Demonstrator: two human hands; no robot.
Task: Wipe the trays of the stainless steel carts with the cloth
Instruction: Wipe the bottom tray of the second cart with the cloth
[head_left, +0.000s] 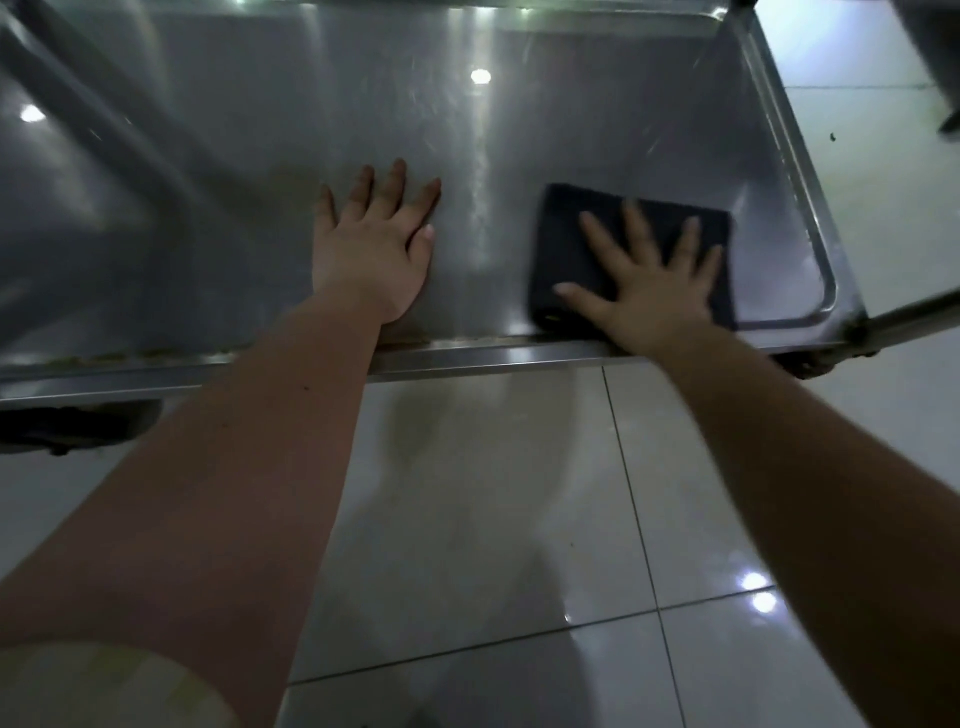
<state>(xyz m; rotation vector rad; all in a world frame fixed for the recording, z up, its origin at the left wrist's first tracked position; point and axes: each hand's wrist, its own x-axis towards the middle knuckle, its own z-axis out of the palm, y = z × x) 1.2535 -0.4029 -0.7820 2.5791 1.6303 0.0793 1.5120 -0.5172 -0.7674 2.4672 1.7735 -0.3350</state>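
Nearest, pale floor tiles (519, 519) run under both bare forearms up to the tray's front rim (493, 358); just past that rim the right hand (654, 291) lies flat with fingers spread wide on the dark folded cloth (571, 244), pinning it by pressure, not clasping it; the cloth sits in the tray's near right area, close to the front edge. Beside it, apart from the cloth, the left hand (371, 249) rests open and empty, palm down on bare steel (bracing, I judge). Soft and light, the cloth should slide easily on slick metal, so palm pressure over its middle suits best; farther back the tray (311, 104) shows faint streaks and lamp reflections.
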